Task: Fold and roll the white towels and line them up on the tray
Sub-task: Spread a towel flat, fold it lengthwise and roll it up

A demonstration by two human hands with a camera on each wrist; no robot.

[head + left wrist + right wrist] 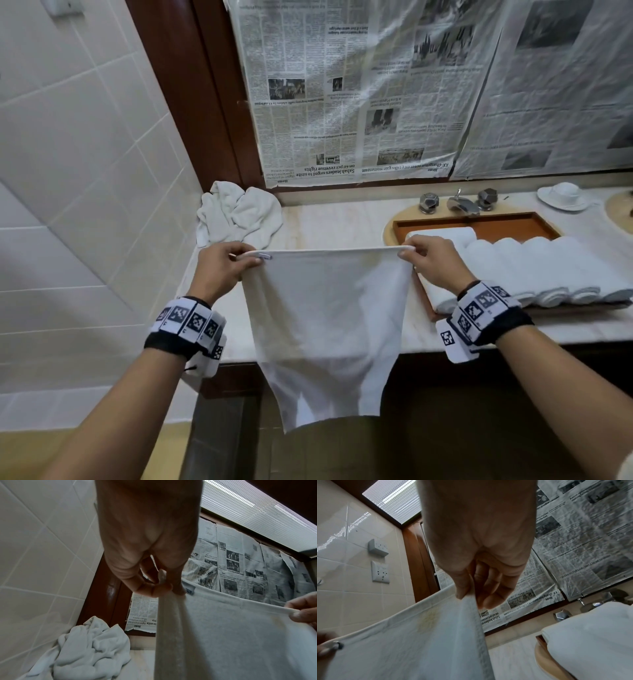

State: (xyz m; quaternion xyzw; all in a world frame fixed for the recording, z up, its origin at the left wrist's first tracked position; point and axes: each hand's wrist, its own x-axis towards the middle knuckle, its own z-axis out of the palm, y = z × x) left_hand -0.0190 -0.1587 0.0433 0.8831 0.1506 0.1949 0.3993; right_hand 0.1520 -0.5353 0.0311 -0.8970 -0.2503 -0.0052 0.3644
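While rolled white towels [534, 270] are lined in the brown wooden tray [534, 224] at three o'clock, a hanging white towel [325, 325] is pinched at its top corners by left hand [219, 267] and right hand [431, 263].

Both hands raised, left [219, 265] and right [432, 262], fingers and thumbs pinched, forearms outstretched.

Below the left hand [222, 265] and right hand [430, 262], the hanging towel [325, 325] hides the counter's front edge. Beside the right hand, the tray [496, 224] is mostly covered by rolled towels [534, 270]. The towel's label print is unreadable.
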